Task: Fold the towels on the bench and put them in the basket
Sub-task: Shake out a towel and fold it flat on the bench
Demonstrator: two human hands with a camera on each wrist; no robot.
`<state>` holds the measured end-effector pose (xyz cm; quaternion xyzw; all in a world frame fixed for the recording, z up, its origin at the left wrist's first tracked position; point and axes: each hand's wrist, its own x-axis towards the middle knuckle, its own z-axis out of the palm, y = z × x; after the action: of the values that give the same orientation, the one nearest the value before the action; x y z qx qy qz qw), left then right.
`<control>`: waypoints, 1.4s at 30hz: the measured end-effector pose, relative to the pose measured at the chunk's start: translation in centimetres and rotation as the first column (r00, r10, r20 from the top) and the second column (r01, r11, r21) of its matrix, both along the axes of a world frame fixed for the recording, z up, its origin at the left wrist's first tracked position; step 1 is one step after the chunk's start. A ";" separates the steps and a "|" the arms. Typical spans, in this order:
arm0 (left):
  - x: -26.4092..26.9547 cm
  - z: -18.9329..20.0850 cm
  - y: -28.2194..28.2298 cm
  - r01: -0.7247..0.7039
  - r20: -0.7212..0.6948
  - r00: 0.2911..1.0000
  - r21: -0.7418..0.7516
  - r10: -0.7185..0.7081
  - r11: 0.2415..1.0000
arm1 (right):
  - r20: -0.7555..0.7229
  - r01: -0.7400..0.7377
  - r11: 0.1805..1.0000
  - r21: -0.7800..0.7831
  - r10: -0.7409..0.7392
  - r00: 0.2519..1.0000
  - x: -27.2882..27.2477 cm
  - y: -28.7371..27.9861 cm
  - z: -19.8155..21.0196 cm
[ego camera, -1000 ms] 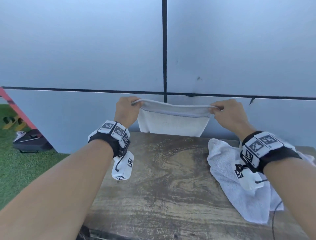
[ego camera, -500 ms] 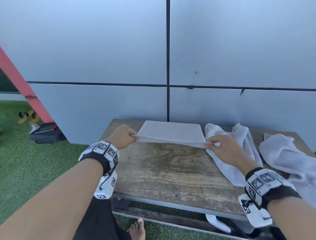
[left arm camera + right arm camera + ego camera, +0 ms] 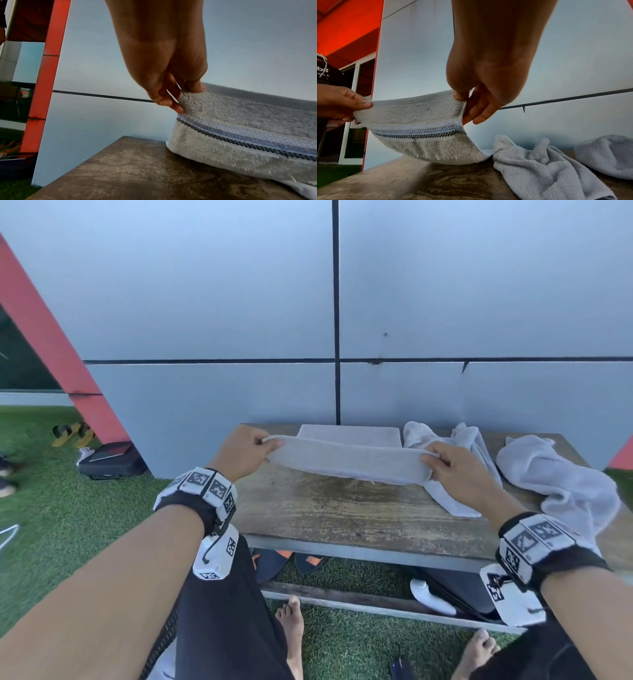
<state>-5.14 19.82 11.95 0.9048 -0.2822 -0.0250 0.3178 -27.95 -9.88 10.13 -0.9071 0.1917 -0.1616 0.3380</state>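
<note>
A white towel (image 3: 349, 460) with a woven blue and black stripe (image 3: 419, 132) lies half on the wooden bench (image 3: 342, 515), its near edge lifted and curled back toward me. My left hand (image 3: 270, 445) pinches the left corner (image 3: 185, 97) between thumb and fingers. My right hand (image 3: 430, 460) pinches the right corner (image 3: 462, 100) the same way. The towel's far part (image 3: 349, 434) rests flat against the bench's back edge. No basket is in view.
Two crumpled white towels lie on the bench, one (image 3: 459, 470) beside my right hand and one (image 3: 561, 474) at the far right. A grey panelled wall (image 3: 479, 302) stands behind the bench. Sandals (image 3: 270, 563) and a dark case (image 3: 455, 587) sit under it, on green turf (image 3: 51, 525).
Both hands lowered the hanging towel onto the bench, then drew its near edge up and back toward me. The head view has tilted down, showing my legs and feet.
</note>
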 end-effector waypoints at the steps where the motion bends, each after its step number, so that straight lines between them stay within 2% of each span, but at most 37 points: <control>1: -0.5 0.2 0.2 -0.007 0.034 0.999 -0.026 0.008 1.000 | 0.006 0.003 1.000 0.004 -0.003 1.000 -0.4 0.1 0.1; 3: -1.8 0.4 0.7 0.007 0.074 0.997 -0.073 -0.002 0.997 | 0.014 0.006 1.000 0.010 -0.006 1.000 -1.4 0.5 0.3; 7: -3.2 0.1 1.8 0.067 0.068 0.996 -0.166 -0.056 0.984 | 0.006 0.001 0.996 0.085 -0.001 1.000 -2.9 1.2 0.9; 12: -3.2 -1.4 3.3 0.124 -0.073 0.988 -0.144 -0.135 0.982 | -0.098 -0.033 0.976 0.216 0.055 0.994 -4.0 1.1 1.1; 18: -4.9 -1.6 3.2 0.149 -0.274 0.947 -0.095 -0.170 0.984 | -0.185 -0.026 0.941 0.339 0.094 0.978 -4.1 0.6 1.0; 22: -4.3 -2.6 2.0 0.088 -0.315 0.941 -0.125 -0.124 0.988 | -0.200 0.001 0.937 0.349 0.073 0.977 -2.7 0.1 0.6; 29: 0.0 -5.5 -1.3 -0.039 -0.260 0.966 -0.133 0.003 0.990 | -0.174 0.057 0.925 0.375 0.010 0.985 3.5 -2.4 -1.7; 32: 2.9 -6.2 -3.2 -0.078 -0.181 0.982 -0.130 0.054 0.988 | -0.161 0.082 0.941 0.328 -0.030 0.986 7.3 -4.4 -2.6; 35: 6.1 -7.2 -5.7 -0.105 -0.094 0.991 -0.109 0.095 0.988 | -0.130 0.112 0.988 0.102 -0.099 0.987 11.3 -6.7 -4.0; 38: 9.5 -8.7 -8.4 -0.138 -0.038 0.990 -0.036 0.137 0.990 | -0.120 0.125 0.989 -0.076 -0.133 0.984 14.9 -8.5 -5.5; 42: 12.7 -11.1 -10.9 -0.176 -0.031 0.984 0.061 0.178 0.983 | -0.191 0.113 0.985 -0.131 -0.136 0.972 19.1 -10.7 -8.8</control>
<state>7.56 8.93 0.84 0.9345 -0.1942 -0.0211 0.2974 -8.83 -20.58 1.34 -0.9234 0.2712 -0.1020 0.2517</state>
